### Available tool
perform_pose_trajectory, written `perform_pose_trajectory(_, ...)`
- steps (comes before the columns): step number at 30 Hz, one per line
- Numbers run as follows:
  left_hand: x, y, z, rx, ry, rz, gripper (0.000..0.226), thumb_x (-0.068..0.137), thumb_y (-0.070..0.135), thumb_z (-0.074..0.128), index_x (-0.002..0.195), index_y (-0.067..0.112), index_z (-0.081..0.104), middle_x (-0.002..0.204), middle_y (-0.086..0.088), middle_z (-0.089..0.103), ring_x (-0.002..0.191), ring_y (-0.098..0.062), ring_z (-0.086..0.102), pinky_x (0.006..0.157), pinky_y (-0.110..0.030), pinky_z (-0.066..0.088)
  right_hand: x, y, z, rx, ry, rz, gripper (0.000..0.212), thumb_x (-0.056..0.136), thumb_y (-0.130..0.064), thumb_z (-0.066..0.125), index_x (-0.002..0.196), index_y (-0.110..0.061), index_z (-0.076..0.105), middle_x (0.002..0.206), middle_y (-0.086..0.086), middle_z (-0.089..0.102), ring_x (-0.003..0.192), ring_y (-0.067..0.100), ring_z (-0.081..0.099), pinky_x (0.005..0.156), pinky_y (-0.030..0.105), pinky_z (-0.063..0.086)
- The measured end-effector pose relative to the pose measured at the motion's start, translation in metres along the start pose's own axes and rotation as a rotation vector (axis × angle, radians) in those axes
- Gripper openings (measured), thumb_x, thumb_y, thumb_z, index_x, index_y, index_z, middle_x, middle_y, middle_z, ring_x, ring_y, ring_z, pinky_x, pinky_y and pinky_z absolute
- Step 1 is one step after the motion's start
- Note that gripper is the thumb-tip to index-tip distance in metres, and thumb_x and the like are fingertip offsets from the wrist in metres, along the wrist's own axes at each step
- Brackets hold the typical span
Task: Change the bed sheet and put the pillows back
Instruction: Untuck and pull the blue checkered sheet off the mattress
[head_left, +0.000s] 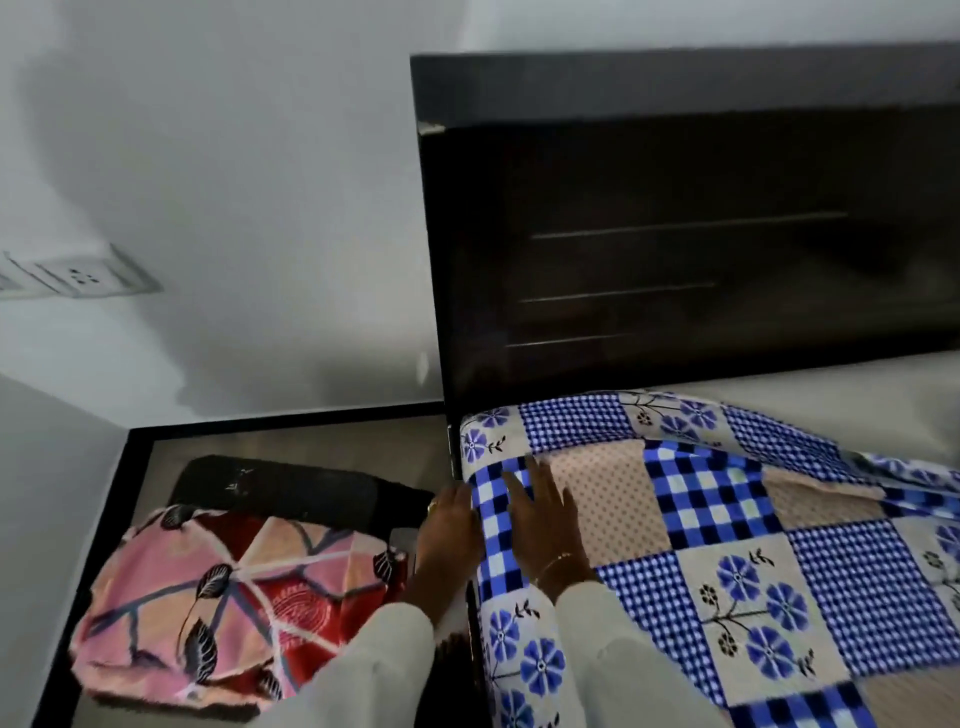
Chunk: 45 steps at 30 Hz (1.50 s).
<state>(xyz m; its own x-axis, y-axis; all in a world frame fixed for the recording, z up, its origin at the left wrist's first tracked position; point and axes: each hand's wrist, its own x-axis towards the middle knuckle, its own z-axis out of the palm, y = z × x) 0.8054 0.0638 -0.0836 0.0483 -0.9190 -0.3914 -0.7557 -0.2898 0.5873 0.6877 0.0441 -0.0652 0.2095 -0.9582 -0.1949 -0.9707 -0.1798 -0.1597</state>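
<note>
**Blue patchwork sheet at the head corner of the bed**

The blue-and-white patchwork bed sheet (727, 561), checked and flower-printed squares, lies over the near corner of the mattress, reaching up to the dark glossy wooden headboard (675, 218). Farther right its edge is folded back, leaving a pale strip of bare mattress (831, 395) below the headboard.

Right hand (545, 514): flat on top of the sheet near the corner, fingers straight and slightly spread, palm down on the checked square. Thin bracelet at the wrist, pale sleeve below.

Left hand (449, 530): at the side edge of the bed, against the hanging sheet. Fingers go behind the fabric fold; whether they grip the cloth or only press it I cannot tell. A ring shows on one finger.

On the floor left of the bed: a pink, red and peach leaf-patterned bundle of cloth (228, 603), possibly a pillow, resting partly on a dark mat (280, 488). White wall socket plate (78, 278) at far left.
</note>
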Motion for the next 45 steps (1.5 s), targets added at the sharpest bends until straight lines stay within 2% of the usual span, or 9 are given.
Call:
perform_pose_trajectory(6,0.057,-0.028,0.008,-0.208,0.016,-0.116,0.029,0.095,0.011,0.043,0.121,0.005,0.053,0.12,-0.013,0.058,0.109,-0.027,0.056,0.09,-0.028,0.041,0.069,-0.001,0.052,-0.146,-0.089,-0.177,0.075,0.033,-0.029,0.092,0.104,-0.02,0.071,0.119,0.014,0.064,0.107,0.034,0.063,0.07,0.053,0.053)
perform_pose_trajectory(13,0.071,-0.048,0.043,-0.199,-0.066,-0.105,0.032,0.092,0.003,0.043,0.123,0.007,0.052,0.117,-0.015,0.058,0.105,-0.029,0.058,0.087,-0.035,0.046,0.08,0.006,0.09,-0.162,0.093,-0.291,0.037,0.07,-0.024,0.062,0.107,-0.025,0.07,0.13,0.003,0.059,0.125,0.029,0.048,0.097,0.05,0.039)
perform_pose_trajectory(21,0.069,-0.046,0.057,-0.119,0.129,-0.148,0.024,0.094,0.01,0.044,0.115,0.004,0.053,0.117,-0.013,0.054,0.103,-0.029,0.055,0.078,-0.033,0.042,0.082,0.011,0.102,0.028,0.328,-0.37,0.033,0.077,-0.008,0.041,0.086,-0.008,0.073,0.103,0.006,0.072,0.101,0.023,0.067,0.102,0.03,0.033)
perform_pose_trajectory(27,0.061,0.004,0.061,0.007,0.239,0.287,0.028,0.074,0.015,0.039,0.097,0.005,0.053,0.093,-0.018,0.061,0.077,-0.034,0.062,0.071,-0.033,0.046,0.065,0.051,0.083,0.257,0.535,-0.104,0.018,0.075,-0.007,0.045,0.078,0.0,0.06,0.07,0.018,0.061,0.074,0.025,0.049,0.068,0.032,0.039)
perform_pose_trajectory(31,0.044,0.072,0.063,-0.14,0.024,0.416,0.035,0.089,0.021,0.031,0.098,-0.002,0.057,0.101,-0.022,0.057,0.078,-0.038,0.061,0.065,-0.042,0.05,0.045,0.099,0.055,0.157,0.659,0.108,0.022,0.081,-0.011,0.046,0.08,0.004,0.063,0.072,0.021,0.059,0.064,0.035,0.057,0.061,0.035,0.038)
perform_pose_trajectory(36,0.064,0.014,0.076,0.106,0.199,0.524,0.043,0.084,0.041,0.049,0.115,0.012,0.057,0.119,-0.008,0.058,0.116,-0.027,0.05,0.105,-0.045,0.037,0.052,0.082,0.049,0.152,0.24,0.361,0.062,0.081,-0.055,0.048,0.134,-0.023,0.048,0.145,0.025,0.031,0.134,0.048,0.025,0.102,0.064,0.02)
perform_pose_trajectory(38,0.063,-0.016,0.075,0.292,0.061,0.62,0.079,0.079,0.063,0.046,0.137,0.01,0.042,0.145,-0.009,0.039,0.138,-0.028,0.026,0.114,-0.045,0.014,0.054,0.067,0.064,0.174,0.122,0.355,0.059,0.086,-0.043,0.054,0.141,-0.026,0.038,0.154,0.02,0.012,0.141,0.044,0.007,0.107,0.064,0.009)
perform_pose_trajectory(40,0.058,-0.027,0.075,0.445,-0.03,0.769,0.09,0.077,0.07,0.042,0.142,0.009,0.036,0.152,-0.009,0.028,0.142,-0.029,0.016,0.113,-0.049,0.008,0.053,0.057,0.076,0.153,0.191,0.323,0.05,0.085,-0.011,0.052,0.135,-0.009,0.048,0.147,0.026,0.029,0.134,0.046,0.029,0.102,0.062,0.031)
perform_pose_trajectory(45,0.043,0.01,0.102,0.447,0.097,1.046,0.038,0.07,0.023,0.05,0.096,0.011,0.074,0.107,-0.007,0.071,0.101,-0.022,0.067,0.094,-0.031,0.04,0.024,0.076,0.06,0.338,0.364,0.431,0.046,0.079,0.016,0.046,0.122,0.003,0.057,0.128,0.023,0.055,0.113,0.033,0.057,0.095,0.035,0.046)
